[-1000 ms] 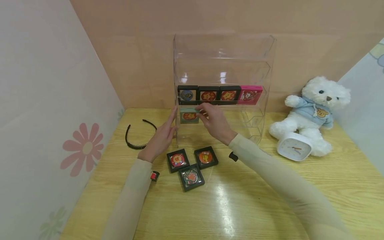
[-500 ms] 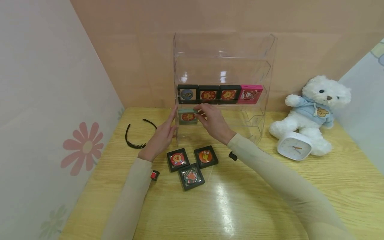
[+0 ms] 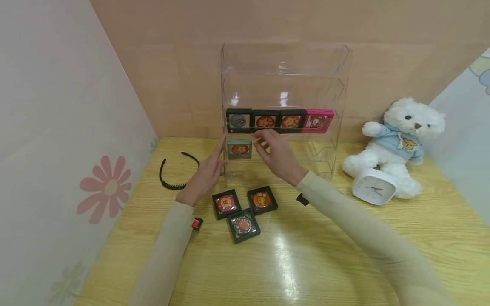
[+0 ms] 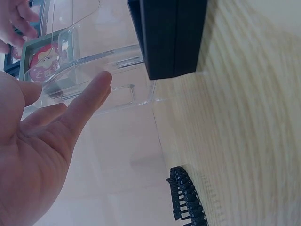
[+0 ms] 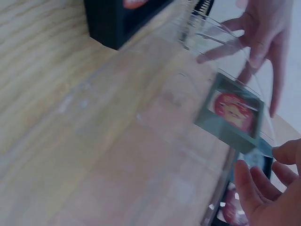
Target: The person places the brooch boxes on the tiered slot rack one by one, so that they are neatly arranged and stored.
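A small green display box (image 3: 239, 149) with a red round badge stands at the left end of a lower tier of the clear acrylic rack (image 3: 283, 75). My right hand (image 3: 278, 156) is just right of it, thumb and fingers parted; in the right wrist view the fingertips (image 5: 242, 172) sit a little off the box's corner. My left hand (image 3: 203, 180) holds its fingers straight against the rack's left side. Three black boxes with badges, a red one (image 3: 226, 203), an orange one (image 3: 262, 199) and a red-and-white one (image 3: 243, 226), lie before the rack.
On the tier above stand several boxes in a row, black ones (image 3: 266, 111) and a pink one (image 3: 319, 121) at the right end. A black headband (image 3: 174, 186) lies left of the rack. A white teddy bear (image 3: 371, 158) and a white clock (image 3: 374, 187) sit right.
The green box has shifted slightly left, to the rack's side wall. My right hand has let go of it and drawn a little to the right. The left hand has stayed in place.
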